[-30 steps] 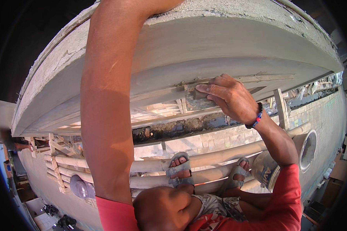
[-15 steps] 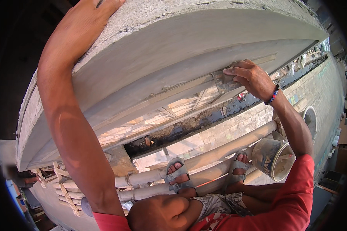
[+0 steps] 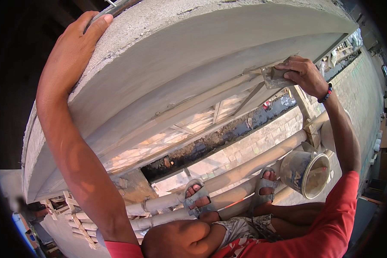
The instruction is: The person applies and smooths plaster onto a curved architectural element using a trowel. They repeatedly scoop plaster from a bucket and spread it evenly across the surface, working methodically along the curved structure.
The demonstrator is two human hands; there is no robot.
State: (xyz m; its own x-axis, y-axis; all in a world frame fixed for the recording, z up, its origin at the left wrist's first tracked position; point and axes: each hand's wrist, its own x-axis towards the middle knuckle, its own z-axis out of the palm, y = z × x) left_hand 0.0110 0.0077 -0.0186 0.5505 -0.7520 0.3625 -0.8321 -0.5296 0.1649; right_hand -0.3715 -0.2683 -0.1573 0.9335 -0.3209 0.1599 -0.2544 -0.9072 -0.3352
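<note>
the worker's right hand [image 3: 303, 75] has its fingers clamped on a flat, grey, roughly rectangular plate-like tool [image 3: 271, 81], which juts out to the left of the fingertips; its left edge meets or sits just beside a narrow, straight grey ledge strip [image 3: 206, 98], i can't tell which. above those fingers curves a broad, smooth, grey cement face [image 3: 210, 53]. a dark beaded bracelet [image 3: 327, 93] circles the wrist behind them. well off to the left, the left hand [image 3: 71, 49] lies over the rough, pale grey concrete rim [image 3: 159, 23], thumb stretched along it beside a dark bar [image 3: 122, 6]; its other fingertips are hidden from me, so i can't tell how tightly they close. far below the right fingers, a stained, pale round bucket [image 3: 293, 172] stands tilted next to thick, tan round poles [image 3: 253, 160], where two feet in grey strapped sandals [image 3: 196, 198] rest.
</note>
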